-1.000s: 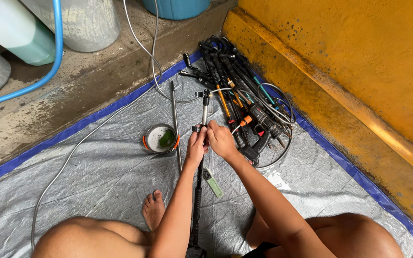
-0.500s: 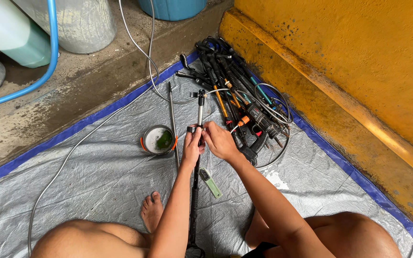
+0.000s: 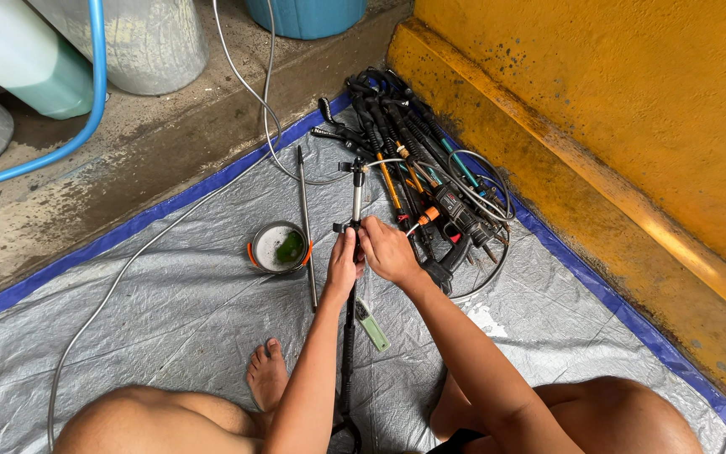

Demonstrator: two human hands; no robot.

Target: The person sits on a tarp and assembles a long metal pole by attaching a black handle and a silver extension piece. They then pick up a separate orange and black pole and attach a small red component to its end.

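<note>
Both hands meet on the spray wand, which lies lengthwise on the grey tarp between the person's legs. The left hand wraps shut around the shaft below a small cross-fitting; the right hand pinches that fitting, probably a clamp or valve. Best to keep the shaft steady and turn only the fitting. A pile of black wands sits just beside it.

Just right of the fingertips, passage is blocked by a heap of black wands. To their left a thin metal rod and a small bowl are set; beyond these, bare tarp is left open.
</note>
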